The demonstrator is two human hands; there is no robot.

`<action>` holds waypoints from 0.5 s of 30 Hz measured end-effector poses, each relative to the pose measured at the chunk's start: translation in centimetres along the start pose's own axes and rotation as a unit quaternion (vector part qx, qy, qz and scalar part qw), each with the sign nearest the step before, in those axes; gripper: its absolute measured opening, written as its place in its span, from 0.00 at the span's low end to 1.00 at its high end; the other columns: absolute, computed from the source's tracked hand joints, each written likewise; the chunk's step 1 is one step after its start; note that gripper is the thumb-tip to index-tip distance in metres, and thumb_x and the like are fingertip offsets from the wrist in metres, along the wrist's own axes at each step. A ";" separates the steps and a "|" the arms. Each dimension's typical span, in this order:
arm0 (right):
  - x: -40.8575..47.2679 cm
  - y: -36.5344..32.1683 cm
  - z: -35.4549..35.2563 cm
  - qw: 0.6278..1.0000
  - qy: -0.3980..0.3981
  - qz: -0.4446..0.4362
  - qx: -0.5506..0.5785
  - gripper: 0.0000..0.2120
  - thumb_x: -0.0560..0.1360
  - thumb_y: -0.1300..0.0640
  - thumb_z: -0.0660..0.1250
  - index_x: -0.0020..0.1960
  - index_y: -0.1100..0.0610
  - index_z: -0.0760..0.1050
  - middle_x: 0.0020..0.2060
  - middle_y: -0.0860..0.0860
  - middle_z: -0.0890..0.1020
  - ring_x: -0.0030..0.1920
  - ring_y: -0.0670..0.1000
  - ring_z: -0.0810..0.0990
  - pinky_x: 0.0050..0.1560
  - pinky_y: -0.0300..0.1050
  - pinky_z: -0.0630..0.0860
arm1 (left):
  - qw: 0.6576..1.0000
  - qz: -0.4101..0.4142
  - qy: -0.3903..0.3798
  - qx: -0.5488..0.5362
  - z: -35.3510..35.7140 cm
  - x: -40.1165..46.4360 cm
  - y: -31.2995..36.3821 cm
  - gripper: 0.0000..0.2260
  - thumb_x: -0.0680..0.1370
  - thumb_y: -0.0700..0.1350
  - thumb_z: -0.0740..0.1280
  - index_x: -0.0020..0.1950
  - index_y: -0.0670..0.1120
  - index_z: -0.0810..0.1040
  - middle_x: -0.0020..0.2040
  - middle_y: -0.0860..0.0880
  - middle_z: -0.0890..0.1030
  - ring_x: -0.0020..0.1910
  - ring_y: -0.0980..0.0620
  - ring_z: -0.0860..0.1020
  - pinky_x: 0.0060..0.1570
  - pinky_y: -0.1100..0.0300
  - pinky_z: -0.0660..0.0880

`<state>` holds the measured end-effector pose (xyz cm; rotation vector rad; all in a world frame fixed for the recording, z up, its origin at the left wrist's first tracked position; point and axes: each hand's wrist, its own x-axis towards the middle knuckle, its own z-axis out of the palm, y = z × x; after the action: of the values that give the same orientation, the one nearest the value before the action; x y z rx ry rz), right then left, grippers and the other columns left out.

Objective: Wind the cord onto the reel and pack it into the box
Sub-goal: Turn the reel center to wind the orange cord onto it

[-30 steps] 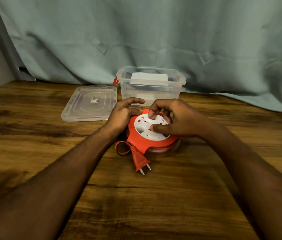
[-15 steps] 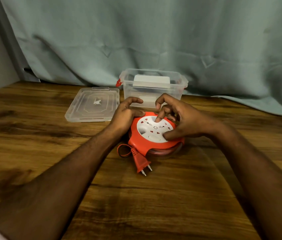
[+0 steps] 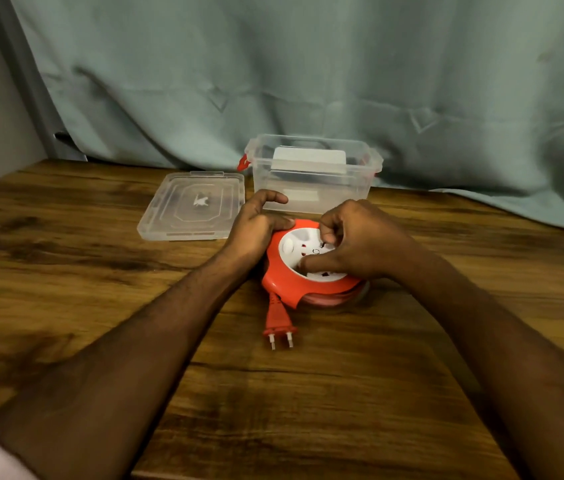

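An orange cord reel [image 3: 282,284] with a white socket face [image 3: 299,244] lies flat on the wooden table. My left hand [image 3: 256,226] grips its left rim. My right hand [image 3: 356,244] rests on the white face, fingers and thumb pinched on it. The orange plug [image 3: 277,318] sticks out straight from the reel's near-left side, pins toward me, with almost no cord left outside. Behind the reel stands the clear plastic box [image 3: 311,183], open, with a white item [image 3: 310,161] inside.
The box's clear lid [image 3: 194,206] lies flat to the left of the box. A grey-green curtain [image 3: 308,74] hangs behind and drapes onto the table at the right. Bare wooden tabletop [image 3: 308,393] stretches toward me.
My right hand has turned the white face. The small cord loop beside the plug has been drawn in, and the plug now lies straight against the reel.
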<state>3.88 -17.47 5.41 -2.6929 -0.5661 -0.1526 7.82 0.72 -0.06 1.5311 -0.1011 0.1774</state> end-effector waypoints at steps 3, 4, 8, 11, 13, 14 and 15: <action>-0.1 -0.3 -0.7 0.999 -0.021 0.027 0.002 0.23 0.61 0.34 0.79 0.31 0.52 0.75 0.28 0.47 0.81 0.35 0.47 0.83 0.33 0.46 0.75 | 1.000 0.002 -0.005 0.000 0.2 -0.1 0.2 0.16 0.72 0.29 0.68 0.56 0.45 0.76 0.39 0.37 0.78 0.35 0.44 0.78 0.36 0.56 0.75; -0.1 -0.4 -0.8 0.999 -0.025 0.032 0.007 0.22 0.62 0.35 0.79 0.31 0.52 0.76 0.29 0.47 0.82 0.36 0.46 0.84 0.33 0.45 0.76 | 1.000 0.004 -0.008 0.001 0.3 -0.2 0.2 0.16 0.72 0.29 0.67 0.56 0.44 0.76 0.40 0.36 0.78 0.36 0.43 0.78 0.35 0.56 0.75; 0.1 -0.2 -0.4 0.999 -0.021 0.032 0.016 0.21 0.63 0.35 0.79 0.34 0.52 0.78 0.31 0.46 0.83 0.36 0.45 0.84 0.32 0.42 0.72 | 1.000 0.006 -0.013 0.011 0.4 -0.2 0.4 0.16 0.73 0.29 0.67 0.59 0.40 0.76 0.43 0.34 0.79 0.38 0.42 0.79 0.35 0.57 0.76; -0.2 0.3 -0.5 1.000 -0.014 0.011 0.004 0.22 0.63 0.31 0.78 0.38 0.50 0.80 0.32 0.45 0.82 0.36 0.44 0.82 0.32 0.42 0.70 | 0.999 0.005 -0.022 0.024 0.3 -0.1 0.2 0.13 0.70 0.36 0.69 0.54 0.42 0.80 0.44 0.36 0.82 0.40 0.41 0.80 0.42 0.51 0.77; -0.4 1.0 -0.2 0.999 0.039 -0.002 0.003 0.22 0.65 0.30 0.75 0.39 0.49 0.80 0.30 0.45 0.80 0.33 0.44 0.79 0.32 0.43 0.69 | 0.998 0.021 -0.034 0.045 0.3 -0.2 -0.2 0.10 0.69 0.40 0.69 0.48 0.46 0.84 0.47 0.37 0.85 0.45 0.41 0.82 0.50 0.45 0.79; -0.3 1.6 0.0 0.996 0.085 0.004 0.021 0.22 0.67 0.30 0.73 0.40 0.48 0.80 0.30 0.46 0.80 0.33 0.46 0.79 0.32 0.44 0.71 | 0.997 0.032 -0.041 0.061 0.3 -0.3 -0.3 0.09 0.70 0.41 0.69 0.48 0.47 0.85 0.49 0.38 0.86 0.47 0.42 0.83 0.53 0.43 0.79; -0.1 2.2 0.3 0.990 0.131 0.016 0.046 0.20 0.68 0.31 0.72 0.41 0.48 0.79 0.30 0.47 0.81 0.34 0.48 0.80 0.32 0.47 0.74 | 0.995 0.042 -0.048 0.078 0.2 -0.4 -0.4 0.08 0.73 0.42 0.70 0.50 0.47 0.86 0.49 0.40 0.86 0.48 0.43 0.84 0.56 0.43 0.79</action>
<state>4.73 -19.23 4.37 -2.5367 -0.4387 -0.4539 7.48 0.45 -0.51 1.6924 -0.2341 0.1816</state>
